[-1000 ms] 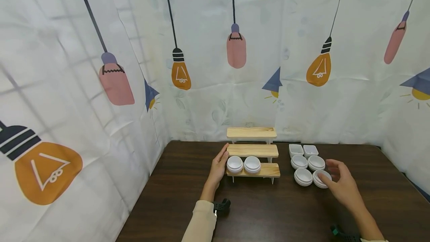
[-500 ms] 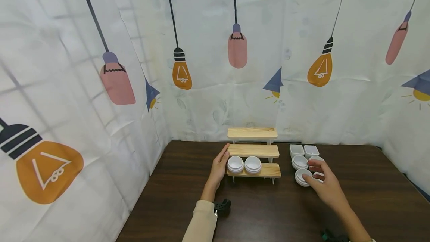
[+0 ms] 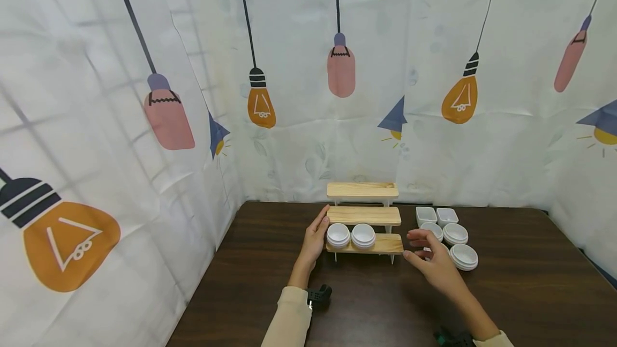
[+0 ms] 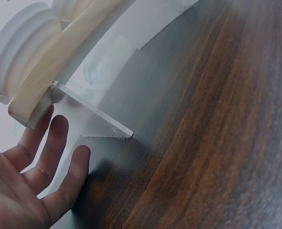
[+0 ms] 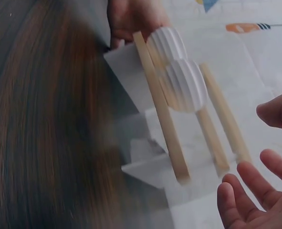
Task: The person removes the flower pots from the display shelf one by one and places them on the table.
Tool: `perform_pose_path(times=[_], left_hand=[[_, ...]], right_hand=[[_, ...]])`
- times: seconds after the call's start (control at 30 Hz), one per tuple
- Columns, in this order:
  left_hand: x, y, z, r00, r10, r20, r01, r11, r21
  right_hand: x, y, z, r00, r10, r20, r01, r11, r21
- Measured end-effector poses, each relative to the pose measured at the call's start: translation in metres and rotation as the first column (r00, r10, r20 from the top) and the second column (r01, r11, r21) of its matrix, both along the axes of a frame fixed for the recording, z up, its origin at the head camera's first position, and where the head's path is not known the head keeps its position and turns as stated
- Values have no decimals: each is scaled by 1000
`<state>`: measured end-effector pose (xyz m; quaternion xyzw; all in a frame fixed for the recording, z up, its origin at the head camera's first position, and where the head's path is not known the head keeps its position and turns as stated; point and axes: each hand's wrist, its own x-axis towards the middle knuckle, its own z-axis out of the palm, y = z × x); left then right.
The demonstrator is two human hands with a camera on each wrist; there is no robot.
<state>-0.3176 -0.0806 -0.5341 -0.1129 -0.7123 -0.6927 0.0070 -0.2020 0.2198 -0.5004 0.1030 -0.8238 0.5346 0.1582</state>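
Observation:
A three-tier wooden display stand (image 3: 363,215) with clear legs stands on the dark table. Two round stacks of white bowls, a left stack (image 3: 338,234) and a right stack (image 3: 363,235), sit on its lowest board. My left hand (image 3: 312,241) is at the stand's left side; in the left wrist view its fingers (image 4: 58,131) are loosely spread by the board's end. My right hand (image 3: 436,265) hovers just right of the stand, holding nothing, its fingers (image 5: 255,183) apart in the right wrist view. It partly hides a white bowl stack behind it.
Right of the stand are more white dishes: two square dishes, a left one (image 3: 426,215) and a right one (image 3: 446,216), and several round stacks, including a front stack (image 3: 464,256). A patterned white cloth (image 3: 294,159) hangs behind the dark wooden table (image 3: 371,304).
My right hand has moved left, from over the round bowls at the right to beside the stand's right end. The left hand stays at the stand's left side.

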Motion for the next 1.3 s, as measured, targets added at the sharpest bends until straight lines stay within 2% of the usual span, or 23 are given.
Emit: perform_pose_path(times=[0.2,0.67,0.97,1.1,1.2,1.3], left_hand=[[17,-1,25,1000,-13,24,13,1000,12],[18,-2,29,1000,-14,21,15,1000,-9],[21,-2,28,1000,-11,14,11,1000,2],[15,1,18,1000,13,18,-13,1000,-4],[6,3,7,999,31,13,-31,999,-15],[1,3,1,999,38,1,-38,999,-18]], right_hand=[[-8,-13,-2,997,44,71,-41,999,-30],[-20,-42,3,987,90,131,-82,994,-67],[-30,-57,-3,985,64,158,-54,996,-65],[-35,-63,-7,985,36,169,-28,999,-46],[-40,-66,-10,987,27,156,-22,999,-32],[-45,-70,-10,990,23,139,-20,1000,-24]])
